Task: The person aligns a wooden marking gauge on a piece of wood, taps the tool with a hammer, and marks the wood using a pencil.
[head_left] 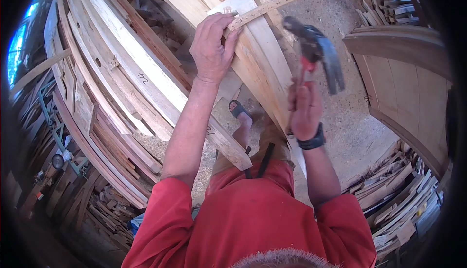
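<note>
A: Start at the far left. What's there?

B: A teal bar clamp [59, 141], then a row of long boards [127, 75], one marked "24" in dark figures.

A: And the left hand?

B: The left hand [212, 49] is bent over the left edge of a yellowish plank [255, 73], near its far end. Thumb and fingers pinch the left end of a short speckled wooden strip [265, 11]. I can't tell whether they pinch anything else there.

A: Where does that strip lie?

B: Across the far end of a pale board [275, 49] beside the plank, its other end sticking out past the board's right edge.

A: Next?

B: The right hand [305, 110], with a black wristband [312, 139], is closed around the red grip of a claw hammer [316, 46]. The head is a little blurred, right of the pale board and apart from the strip.

A: Farther right?

B: A wooden panel [406, 85], with piled offcuts [389, 190] below it in view.
</note>
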Tool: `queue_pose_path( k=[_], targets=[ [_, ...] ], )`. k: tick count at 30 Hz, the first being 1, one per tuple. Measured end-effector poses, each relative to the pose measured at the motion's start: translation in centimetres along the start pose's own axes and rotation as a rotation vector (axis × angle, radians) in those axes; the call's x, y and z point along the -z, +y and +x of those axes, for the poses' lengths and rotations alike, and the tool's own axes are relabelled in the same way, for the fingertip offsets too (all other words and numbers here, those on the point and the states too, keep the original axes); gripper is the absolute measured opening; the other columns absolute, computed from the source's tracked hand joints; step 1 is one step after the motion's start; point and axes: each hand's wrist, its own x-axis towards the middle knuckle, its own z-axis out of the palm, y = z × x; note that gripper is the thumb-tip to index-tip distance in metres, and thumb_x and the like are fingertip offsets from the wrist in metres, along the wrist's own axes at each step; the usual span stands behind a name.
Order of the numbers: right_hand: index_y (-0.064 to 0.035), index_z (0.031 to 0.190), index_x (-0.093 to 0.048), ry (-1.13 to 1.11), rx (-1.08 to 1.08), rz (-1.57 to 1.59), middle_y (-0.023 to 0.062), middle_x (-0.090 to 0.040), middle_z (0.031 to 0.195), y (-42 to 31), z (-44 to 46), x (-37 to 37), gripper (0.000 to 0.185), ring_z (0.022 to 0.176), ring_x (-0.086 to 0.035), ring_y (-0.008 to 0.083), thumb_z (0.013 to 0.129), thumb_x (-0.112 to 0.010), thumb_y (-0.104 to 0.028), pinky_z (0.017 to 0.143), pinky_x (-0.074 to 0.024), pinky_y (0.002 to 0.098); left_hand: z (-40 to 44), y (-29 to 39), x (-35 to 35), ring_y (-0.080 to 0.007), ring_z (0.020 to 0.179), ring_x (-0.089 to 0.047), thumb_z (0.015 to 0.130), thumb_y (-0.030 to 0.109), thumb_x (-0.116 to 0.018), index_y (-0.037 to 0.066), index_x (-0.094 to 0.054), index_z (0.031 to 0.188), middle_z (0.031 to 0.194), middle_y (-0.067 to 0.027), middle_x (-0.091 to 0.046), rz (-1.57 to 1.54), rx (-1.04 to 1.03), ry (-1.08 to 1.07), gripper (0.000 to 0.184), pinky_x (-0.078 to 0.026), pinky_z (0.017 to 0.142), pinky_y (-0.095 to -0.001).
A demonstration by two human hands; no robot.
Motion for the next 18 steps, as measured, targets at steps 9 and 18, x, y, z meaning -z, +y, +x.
queue_pose_path(
  k=[9, 18],
  targets=[
    [0.0011, 0.112, -0.058, -0.077, 0.08, -0.11, -0.0036, -0.051, 0.073, 1.8, 1.0, -7.3, 0.026, 0.058, -0.041, 0.0033, 0.114, -0.047, -0.022, 0.052, -0.0347, 0.0233, -0.1, 0.0, 0.0, -0.029, 0.108, -0.069, 0.086, 0.013, -0.082, 0.011, -0.07, 0.115, 0.114, -0.0067, -0.074, 0.015, -0.008, 0.011, 0.031, -0.056, 0.092, -0.0381],
    [0.0004, 0.113, -0.058, 0.061, 0.213, -0.054, -0.0037, -0.051, 0.073, 2.6, 0.7, -8.7, 0.026, 0.058, -0.043, 0.0035, 0.114, -0.046, -0.022, 0.052, -0.0364, 0.0228, 0.1, -0.2, -0.2, -0.0294, 0.106, -0.069, 0.084, 0.014, -0.083, 0.012, -0.069, 0.112, 0.11, -0.0061, -0.072, 0.026, -0.038, 0.034, 0.031, -0.057, 0.089, -0.0387]
  ],
)
